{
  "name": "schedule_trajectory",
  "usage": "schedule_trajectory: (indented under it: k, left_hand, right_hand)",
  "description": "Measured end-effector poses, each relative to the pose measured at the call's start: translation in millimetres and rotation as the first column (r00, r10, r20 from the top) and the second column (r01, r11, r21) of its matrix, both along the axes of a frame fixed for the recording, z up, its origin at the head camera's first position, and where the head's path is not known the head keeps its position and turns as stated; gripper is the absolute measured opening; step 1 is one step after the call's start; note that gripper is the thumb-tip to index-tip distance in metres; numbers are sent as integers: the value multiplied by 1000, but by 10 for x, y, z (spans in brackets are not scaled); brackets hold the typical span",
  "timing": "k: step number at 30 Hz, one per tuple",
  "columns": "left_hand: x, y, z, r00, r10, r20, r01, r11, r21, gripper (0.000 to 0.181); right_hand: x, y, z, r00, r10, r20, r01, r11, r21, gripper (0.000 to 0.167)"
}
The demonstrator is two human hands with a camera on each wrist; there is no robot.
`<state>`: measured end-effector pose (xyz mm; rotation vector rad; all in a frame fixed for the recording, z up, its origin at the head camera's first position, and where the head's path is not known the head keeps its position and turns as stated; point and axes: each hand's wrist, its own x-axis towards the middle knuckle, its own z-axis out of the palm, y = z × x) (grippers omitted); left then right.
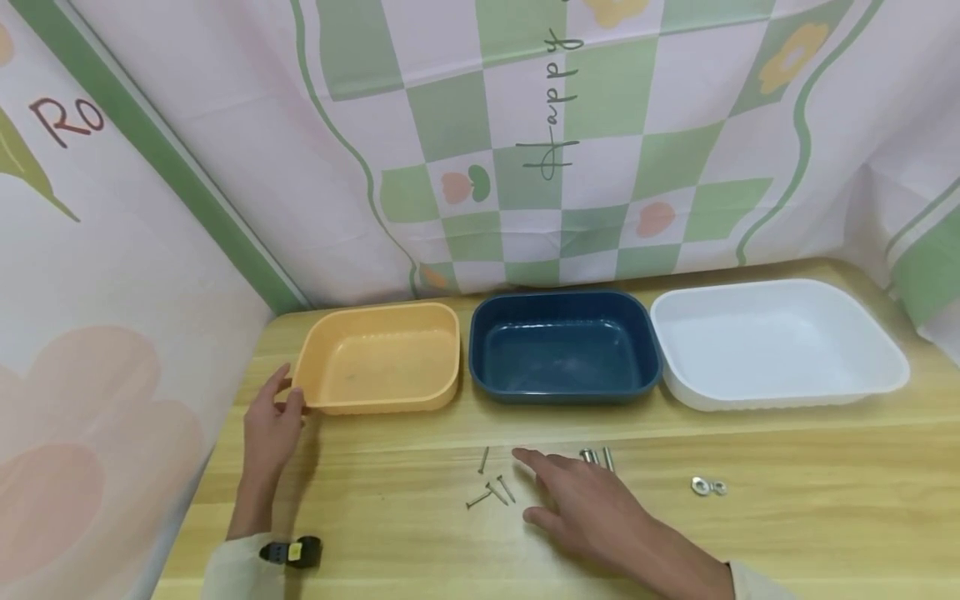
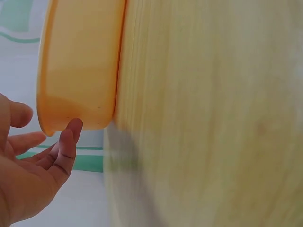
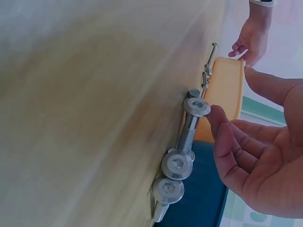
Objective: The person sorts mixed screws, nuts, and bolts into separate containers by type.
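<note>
My left hand is at the near left corner of a yellow plastic tray. In the left wrist view its loosely bent fingers lie against the tray's end, thumb apart from it. Over the table hovers my right hand, fingers relaxed and thumb spread, with nothing held. Several small screws lie just left of it. Silver bolts are partly hidden behind that hand; the right wrist view shows their round socket heads close to the fingertips.
A dark blue tray stands in the middle of the back row, a white tray at its right. Silver nuts lie on the wooden table to the right. A patterned curtain hangs behind.
</note>
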<state>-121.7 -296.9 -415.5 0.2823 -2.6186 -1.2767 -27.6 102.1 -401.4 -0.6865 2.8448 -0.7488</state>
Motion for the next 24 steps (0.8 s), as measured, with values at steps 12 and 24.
schedule_trajectory:
  k: [12, 24]
  left_hand:
    - [-22, 13, -12, 1000, 14, 11, -15, 999, 45, 50]
    - [-11, 33, 14, 998, 43, 43, -47, 995, 86, 48]
  right_hand:
    - [-55, -124, 30, 999, 49, 9, -50, 999, 22, 46]
    - [-184, -173, -21, 993, 80, 89, -76, 996, -47, 42]
